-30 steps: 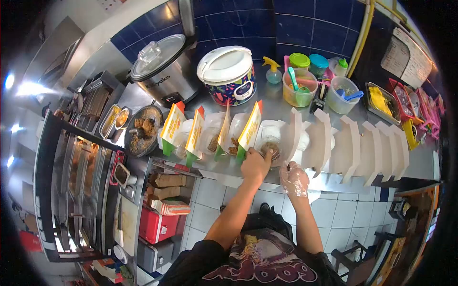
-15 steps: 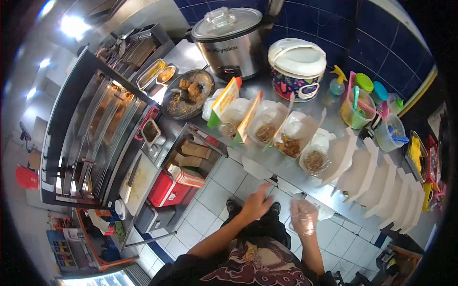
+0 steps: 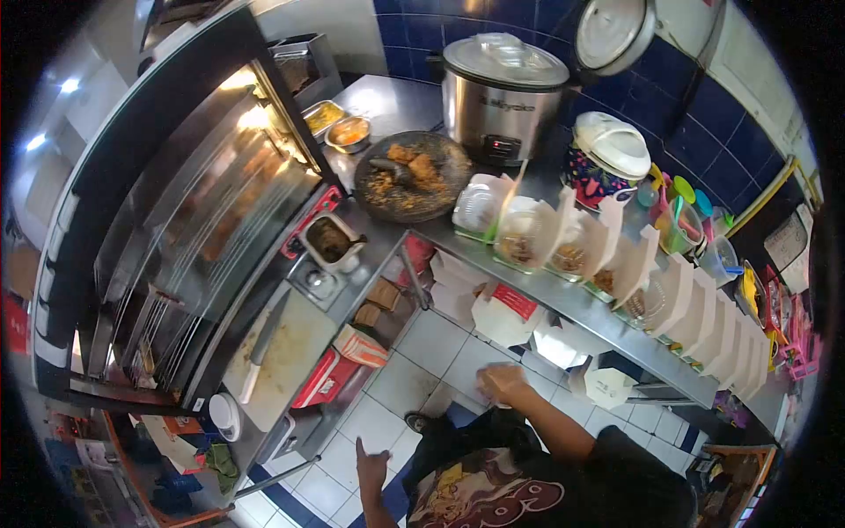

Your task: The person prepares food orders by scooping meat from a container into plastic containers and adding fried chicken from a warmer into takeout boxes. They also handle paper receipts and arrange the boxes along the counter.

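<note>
My left hand (image 3: pixel 372 462) hangs low over the tiled floor with a finger stretched out, holding nothing. My right hand (image 3: pixel 502 384) is in front of my body, blurred and loosely bent; its fingers are not clear, and I see nothing in it. Nearest my left hand is the counter with a cutting board (image 3: pixel 304 356) and a long knife (image 3: pixel 255 356) lying on it. Beyond my right hand stands a row of open paper food boxes (image 3: pixel 563 231), several with food inside. A dark stone mortar (image 3: pixel 368 195) holds fried pieces and a pestle.
A glass display cabinet (image 3: pixel 202 202) rises on the left. A steel rice cooker (image 3: pixel 503 110) and a patterned rice container (image 3: pixel 607 163) stand at the back. A sauce tub (image 3: pixel 333 242) sits beside the mortar. Below are a red box (image 3: pixel 326 378) and white cartons (image 3: pixel 506 321).
The view has turned toward the left, bringing the cabinet and cutting board closer. My left hand has dropped lower and left; my right hand has swung across my body.
</note>
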Demonstrator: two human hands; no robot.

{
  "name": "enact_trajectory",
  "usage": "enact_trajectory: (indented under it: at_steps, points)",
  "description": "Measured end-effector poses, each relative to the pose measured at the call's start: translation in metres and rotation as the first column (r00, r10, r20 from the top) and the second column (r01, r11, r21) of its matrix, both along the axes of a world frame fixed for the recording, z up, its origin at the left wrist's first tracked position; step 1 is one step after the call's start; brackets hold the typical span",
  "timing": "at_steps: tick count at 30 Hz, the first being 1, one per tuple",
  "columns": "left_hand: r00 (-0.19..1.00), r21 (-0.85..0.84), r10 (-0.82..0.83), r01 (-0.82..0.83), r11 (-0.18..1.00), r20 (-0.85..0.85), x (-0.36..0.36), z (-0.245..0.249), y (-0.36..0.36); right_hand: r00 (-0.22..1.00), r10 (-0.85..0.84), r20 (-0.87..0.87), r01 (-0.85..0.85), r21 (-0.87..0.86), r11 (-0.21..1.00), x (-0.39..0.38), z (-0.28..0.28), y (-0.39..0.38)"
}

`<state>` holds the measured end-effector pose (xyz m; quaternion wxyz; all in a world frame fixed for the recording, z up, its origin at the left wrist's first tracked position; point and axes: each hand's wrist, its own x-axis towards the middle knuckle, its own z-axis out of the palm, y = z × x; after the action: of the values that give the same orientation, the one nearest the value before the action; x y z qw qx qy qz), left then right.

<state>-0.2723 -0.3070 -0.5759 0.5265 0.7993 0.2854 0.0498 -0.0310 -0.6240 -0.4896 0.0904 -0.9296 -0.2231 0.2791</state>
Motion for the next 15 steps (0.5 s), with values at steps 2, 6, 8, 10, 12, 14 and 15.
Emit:
enact_trajectory:
  at_steps: [2,6,8,10,12,14,15]
  points:
    - [0.935,-0.349,0.228,-0.316,0.882,-0.272,-0.012,0.028,0.033,0.998,0.007,-0.062,0.003,0.167,0.986,0.009,-0.009,0.056]
    - [0.960,-0.352,0.236,-0.171,0.920,0.149,-0.053,-0.020,0.093,0.952,0.064,-0.298,-0.030,0.118,0.993,0.012,0.052,0.162]
    - [0.966,-0.155,0.209,-0.232,0.960,-0.155,-0.043,-0.002,0.097,0.907,0.231,-0.351,-0.064,0.429,0.901,0.019,-0.024,0.188]
    - [0.959,-0.165,0.187,-0.224,0.961,-0.214,-0.038,0.016,0.101,0.771,0.369,-0.518,0.144,0.707,0.692,0.031,-0.048,0.215]
    - [0.948,-0.194,0.229,-0.272,0.943,-0.219,-0.039,0.013,0.107,0.831,0.346,-0.436,-0.008,0.612,0.791,0.043,0.009,0.249]
    - [0.921,-0.220,0.301,-0.356,0.908,-0.246,-0.034,0.032,0.112,0.892,0.421,-0.163,-0.315,0.442,0.840,0.059,0.044,0.279]
    - [0.898,-0.285,0.330,-0.410,0.866,-0.291,-0.032,0.038,0.116,0.908,0.373,-0.189,-0.255,0.456,0.853,0.071,0.044,0.286]
